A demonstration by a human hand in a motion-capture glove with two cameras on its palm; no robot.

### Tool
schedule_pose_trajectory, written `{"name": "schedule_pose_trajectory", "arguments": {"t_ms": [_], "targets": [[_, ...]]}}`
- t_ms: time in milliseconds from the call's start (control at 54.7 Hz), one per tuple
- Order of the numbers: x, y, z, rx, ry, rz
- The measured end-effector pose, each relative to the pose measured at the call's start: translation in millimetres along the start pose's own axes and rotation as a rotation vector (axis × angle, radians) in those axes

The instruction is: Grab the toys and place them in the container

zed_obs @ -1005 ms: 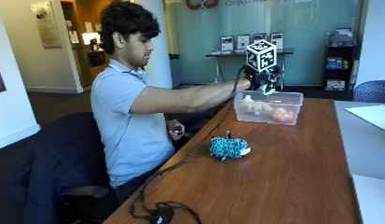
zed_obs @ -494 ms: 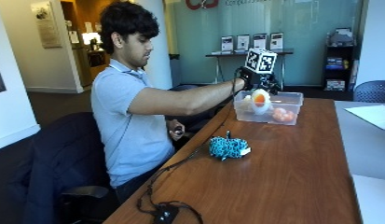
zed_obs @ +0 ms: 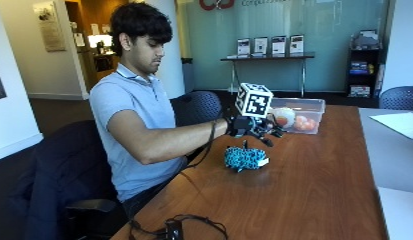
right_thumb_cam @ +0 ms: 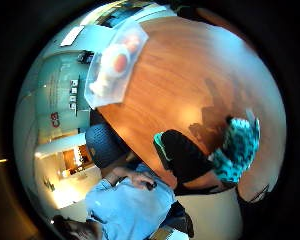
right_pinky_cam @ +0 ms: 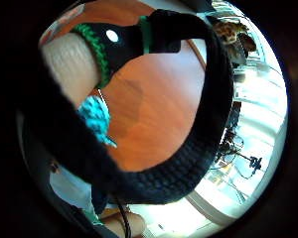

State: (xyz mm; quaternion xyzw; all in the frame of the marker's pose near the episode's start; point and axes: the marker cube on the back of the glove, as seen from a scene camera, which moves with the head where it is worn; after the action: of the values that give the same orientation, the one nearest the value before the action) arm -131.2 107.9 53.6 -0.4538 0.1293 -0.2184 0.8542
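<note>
Across the lower half of the outside view we see the wooden table, biggest thing here. Next down in size, the clear container sits at centre right, far end of the table, with at least 2 toys already in it: a white-orange one near the rim and an orange one behind the wall; exact count we cannot tell. Then the teal knitted toy at frame centre, lying on the table well apart from the container. Smallest, the gloved right hand hovers just above and slightly behind the teal toy, not touching it. The fingers hang loose and hold nothing as far as we see; the thumb side palm view shows 1 dark fingertip near the toy but no contact.

We judge 1 toy left to move. It looks crocheted and stuffed: light, soft, squashy, not fragile, not slippery, yarn gives good grip. Best hold is probably around the round body from above, thumb on 1 side and fingers on the other; the white tag is too flimsy.
</note>
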Motion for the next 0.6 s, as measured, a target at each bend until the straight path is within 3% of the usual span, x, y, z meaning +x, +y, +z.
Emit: {"name": "schedule_pose_trajectory", "arguments": {"t_ms": [183,329,457,603], "targets": [[13,37,50,-0.058,-0.011,0.043],[9,37,99,-0.110,-0.073,0.016],[10,27,99,0.228,-0.041,-0.012],[18,18,79,0.333,-0.116,-0.024]]}}
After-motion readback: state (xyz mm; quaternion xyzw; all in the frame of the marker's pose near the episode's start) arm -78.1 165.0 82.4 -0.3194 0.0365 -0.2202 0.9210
